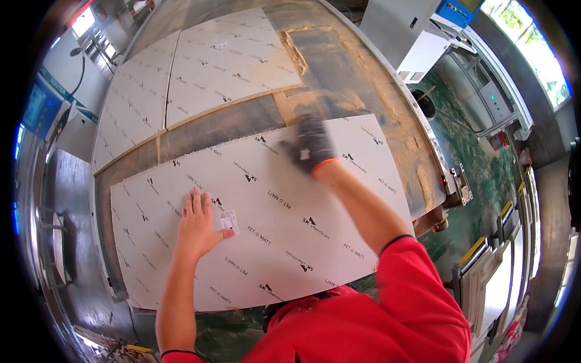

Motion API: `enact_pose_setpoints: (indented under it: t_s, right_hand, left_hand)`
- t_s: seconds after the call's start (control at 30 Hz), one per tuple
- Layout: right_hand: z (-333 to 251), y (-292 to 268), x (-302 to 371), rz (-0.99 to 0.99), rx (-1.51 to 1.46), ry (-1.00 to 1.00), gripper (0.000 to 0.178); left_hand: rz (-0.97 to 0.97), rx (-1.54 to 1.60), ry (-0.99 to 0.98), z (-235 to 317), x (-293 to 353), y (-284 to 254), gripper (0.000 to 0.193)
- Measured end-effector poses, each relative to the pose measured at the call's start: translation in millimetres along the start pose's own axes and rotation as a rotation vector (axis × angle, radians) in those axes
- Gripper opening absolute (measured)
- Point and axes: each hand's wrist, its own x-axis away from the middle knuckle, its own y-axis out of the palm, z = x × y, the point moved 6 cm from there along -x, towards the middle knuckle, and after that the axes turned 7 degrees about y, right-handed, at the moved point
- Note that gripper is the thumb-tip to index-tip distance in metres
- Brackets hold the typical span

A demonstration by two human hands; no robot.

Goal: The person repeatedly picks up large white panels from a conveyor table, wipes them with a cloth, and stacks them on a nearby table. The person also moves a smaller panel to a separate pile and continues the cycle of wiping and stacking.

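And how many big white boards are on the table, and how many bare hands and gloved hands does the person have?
Near board, far left board, far right board: 3 white boards
Left hand: 1 bare hand
Right hand: 1 gloved hand
Total: 5

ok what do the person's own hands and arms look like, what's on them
The left hand is bare. The right hand wears a dark grey glove, motion-blurred, with an orange wrist edge and small pale patch. The red sleeves have black trim.
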Motion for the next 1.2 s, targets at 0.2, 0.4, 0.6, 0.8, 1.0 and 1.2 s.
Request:
enact_pose_setpoints:
  t_s: [0.2,0.4,0.6,0.8,1.0,1.2]
  right_hand:
    - [-95.2,18.1,-12.4,0.058,-0.220,-0.146,0.079]
    - [-93.3,8.6,-9.6,0.140,-0.289,-0.221,0.071]
    - [-120.5,-1.4,-13.1,0.097,-0.113,-0.147,0.074]
    - [-255.0,9.7,-18.1,0.138,-0.054,-0.241,0.075]
    - [-459.9,17.6,-28.9,0.239,-0.123,-0.419,0.074]
    - [-574.3,23.9,-37.3,0.158,-0.085,-0.488,0.074]
  left_hand:
    - [-0.098,-0.033,-0.010,3.3,-1.2,-5.8,0.112]
    - [0.190,0.398,-0.057,-27.6,39.7,5.0,0.103]
    - [0.218,0.261,-0.441,-165.3,181.5,38.2,0.096]
    - [0.254,0.188,-0.332,-201.8,211.8,64.8,0.094]
    - [0.288,0.210,-0.203,-215.3,213.1,61.2,0.097]
    - [0.340,0.264,-0.148,-227.4,218.2,68.8,0.095]
